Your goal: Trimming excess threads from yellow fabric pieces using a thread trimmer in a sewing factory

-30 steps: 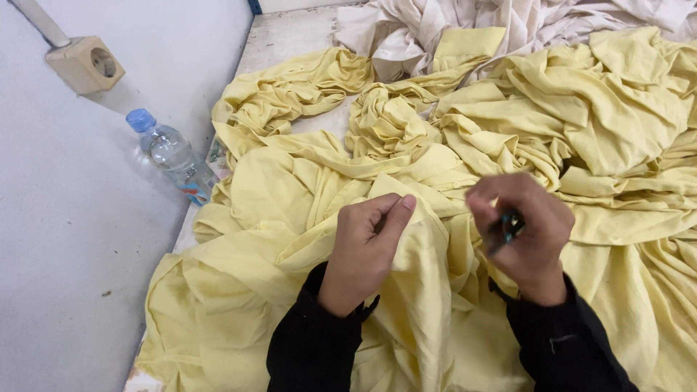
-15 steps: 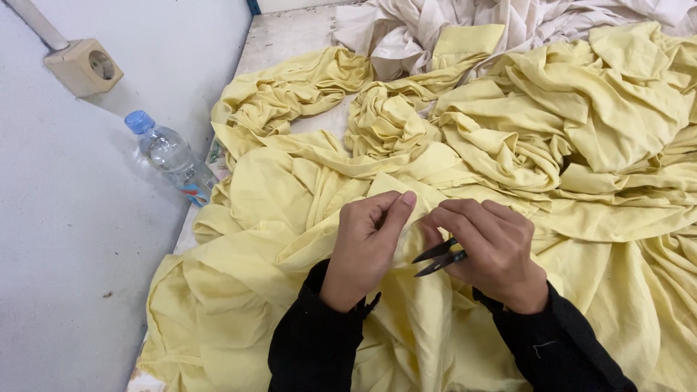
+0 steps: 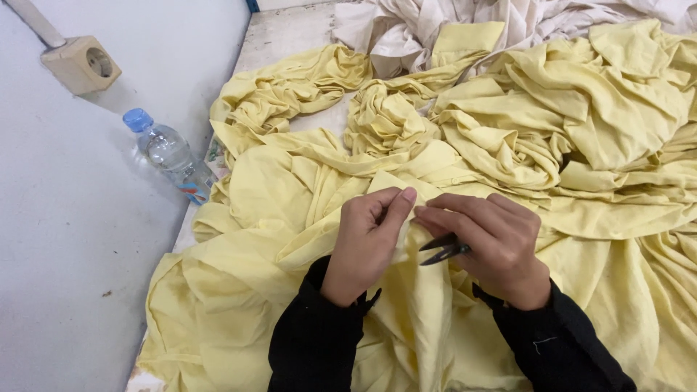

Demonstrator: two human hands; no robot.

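Pinching yellow cloth (image 3: 290,196), snips (image 3: 441,249) beside

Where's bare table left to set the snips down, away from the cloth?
Bare table shows only at the far left corner, between the wall and the yellow cloth, reaching up to the cream cloth. Everywhere else is heaped fabric. The water bottle crowds the wall edge; both hands sit on cloth.

Plain pale grey wall (image 3: 80,239) runs down the left, with a beige surface-mounted socket (image 3: 81,64) and a conduit going up from it. Worn, scuffed whitish worktable (image 3: 279,36) butts right against the wall. Lighting's soft and even.
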